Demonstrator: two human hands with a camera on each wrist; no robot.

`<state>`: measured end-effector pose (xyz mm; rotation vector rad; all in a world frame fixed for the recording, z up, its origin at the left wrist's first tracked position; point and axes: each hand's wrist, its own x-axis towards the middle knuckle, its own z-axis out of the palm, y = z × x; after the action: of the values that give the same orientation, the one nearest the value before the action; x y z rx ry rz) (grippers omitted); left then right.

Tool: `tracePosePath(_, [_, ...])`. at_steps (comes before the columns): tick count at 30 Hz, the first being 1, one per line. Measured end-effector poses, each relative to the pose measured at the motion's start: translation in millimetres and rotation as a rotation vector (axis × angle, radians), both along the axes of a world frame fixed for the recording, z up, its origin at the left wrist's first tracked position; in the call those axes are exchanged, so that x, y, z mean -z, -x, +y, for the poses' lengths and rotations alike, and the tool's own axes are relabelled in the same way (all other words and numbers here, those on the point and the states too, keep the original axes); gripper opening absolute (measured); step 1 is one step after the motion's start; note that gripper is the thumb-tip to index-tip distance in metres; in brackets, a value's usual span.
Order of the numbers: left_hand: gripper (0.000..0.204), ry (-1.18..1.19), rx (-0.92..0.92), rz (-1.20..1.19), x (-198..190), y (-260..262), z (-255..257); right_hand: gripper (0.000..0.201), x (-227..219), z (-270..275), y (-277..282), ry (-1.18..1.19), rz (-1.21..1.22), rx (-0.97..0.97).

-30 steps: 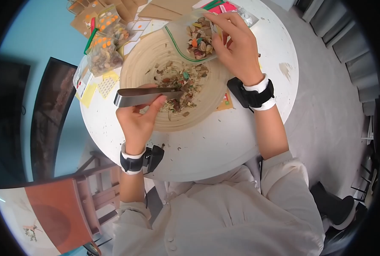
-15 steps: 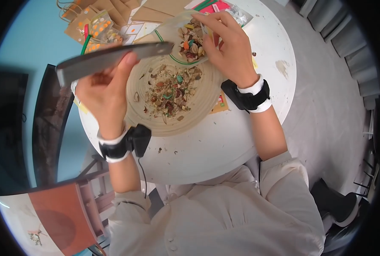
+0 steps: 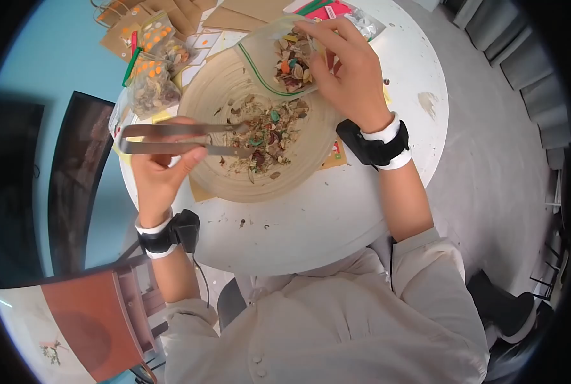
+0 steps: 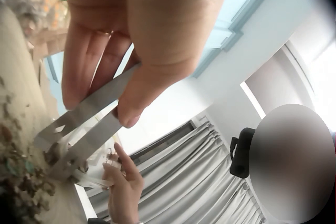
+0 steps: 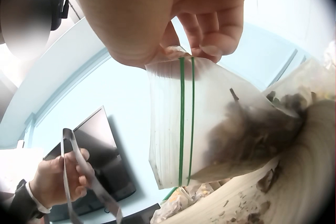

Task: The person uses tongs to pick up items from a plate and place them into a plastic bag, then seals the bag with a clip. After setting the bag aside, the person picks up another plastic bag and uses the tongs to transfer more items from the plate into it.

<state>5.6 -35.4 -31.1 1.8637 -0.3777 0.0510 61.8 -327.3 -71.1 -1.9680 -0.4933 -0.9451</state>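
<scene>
My left hand (image 3: 160,176) holds metal tongs (image 3: 138,148) between thumb and fingers, low over the left part of a round wooden plate (image 3: 199,109). The two arms of the tongs stand apart, their tips at a pile of dried potpourri bits (image 3: 266,137). In the right wrist view, nothing shows between the tongs' arms. At the plate's far right, my right hand (image 3: 356,80) pinches the edge of a clear zip bag (image 5: 165,124) with green zip lines. Brown, orange and green dried pieces (image 3: 293,64) fill the bag's lower part, which leans over the plate.
Filled clear bags (image 3: 151,93) with orange dots stand left of the plate. Brown paper bags (image 3: 170,22) and a pink packet (image 3: 336,11) lie along the back. Small crumbs dot the white round table (image 3: 285,237) near its front.
My left hand lifted the tongs from the pile to the bag's mouth, then came back down left over the plate, with the tongs' arms now spread. The right hand keeps hold of the bag.
</scene>
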Motion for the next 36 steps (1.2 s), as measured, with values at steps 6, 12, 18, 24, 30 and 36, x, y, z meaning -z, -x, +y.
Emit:
tracePosePath(6, [0.037,-0.012,0.142,0.097,20,1,2,0.044,11,-3,-5,0.01,0.001,0.029])
tracePosePath(12, [0.033,0.007,0.079,0.102,26,3,2,0.044,8,-2,-3,0.018,0.013,0.03])
tracePosePath(18, [0.03,0.008,-0.048,-0.011,40,0,1,0.044,9,-3,-4,0.014,-0.006,0.009])
tracePosePath(24, [0.03,-0.101,-0.173,0.009,43,-6,2,0.043,1,-1,0,-0.009,0.018,-0.008])
tracePosePath(30, [0.028,-0.042,-0.189,-0.15,-4,-16,-20,0.044,2,-3,0,0.003,0.017,0.008])
tracePosePath(36, [0.03,0.057,-0.15,-0.37,-28,-49,-68,0.04,8,-4,-4,0.02,0.019,0.039])
